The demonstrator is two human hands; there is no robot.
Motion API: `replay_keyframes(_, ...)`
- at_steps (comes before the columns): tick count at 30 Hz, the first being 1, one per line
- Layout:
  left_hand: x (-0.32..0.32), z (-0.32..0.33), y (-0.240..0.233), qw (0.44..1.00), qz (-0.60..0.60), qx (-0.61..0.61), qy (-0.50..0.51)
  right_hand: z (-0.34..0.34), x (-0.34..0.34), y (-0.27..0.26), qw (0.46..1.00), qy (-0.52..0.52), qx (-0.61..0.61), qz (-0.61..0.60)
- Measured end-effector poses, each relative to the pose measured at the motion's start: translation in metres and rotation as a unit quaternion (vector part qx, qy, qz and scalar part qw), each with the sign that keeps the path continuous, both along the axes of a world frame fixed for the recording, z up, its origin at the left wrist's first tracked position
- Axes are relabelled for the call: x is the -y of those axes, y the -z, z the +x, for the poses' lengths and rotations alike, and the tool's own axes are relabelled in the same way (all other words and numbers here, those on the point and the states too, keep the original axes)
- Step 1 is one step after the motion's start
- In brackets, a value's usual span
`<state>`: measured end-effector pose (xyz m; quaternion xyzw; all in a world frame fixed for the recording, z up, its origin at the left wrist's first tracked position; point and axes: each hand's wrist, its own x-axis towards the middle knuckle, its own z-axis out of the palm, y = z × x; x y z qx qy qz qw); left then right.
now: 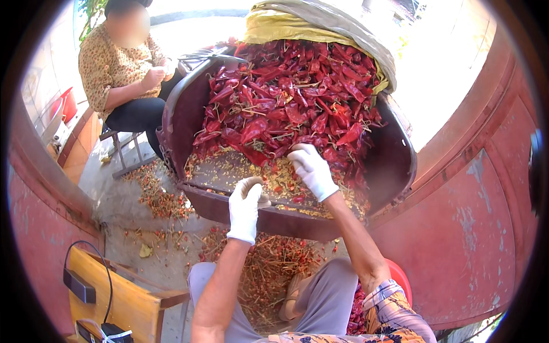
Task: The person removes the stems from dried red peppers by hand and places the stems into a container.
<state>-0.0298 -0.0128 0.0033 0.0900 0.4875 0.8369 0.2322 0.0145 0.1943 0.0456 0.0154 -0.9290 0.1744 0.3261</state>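
Observation:
A large heap of dried red chili peppers (291, 94) fills the back of a maroon metal cart bed (176, 103). Some peppers still carry pale stems. Loose yellow seeds (240, 160) lie scattered over the bare floor at its front. My right hand (312, 171), in a white glove, is at the near edge of the heap with fingers curled; its fingertips are partly hidden. Over the bed's front lip is my left hand (244, 210), gloved too, thumb raised and fingers bent. Whether either hand grips anything is not visible.
A yellow and grey woven sack (283, 25) lies behind the peppers. Another person (116, 77) sits on a stool (124, 154) at left. Stem scraps (266, 274) cover the ground. A wooden chair (116, 296), a red basin (401, 278) and a red metal door (463, 227) flank me.

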Motion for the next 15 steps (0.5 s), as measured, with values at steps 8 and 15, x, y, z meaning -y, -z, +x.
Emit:
replay_keyframes(8,-0.003,0.012,-0.01,0.958,-0.097,-0.255,-0.091,0.027,0.04,-0.02,0.889,0.016,-0.093,-0.447)
replay_keyframes(15,-0.006,0.019,-0.01,0.898,-0.178,-0.402,-0.021,0.046,0.078,-0.03,0.818,-0.045,0.051,-0.572)
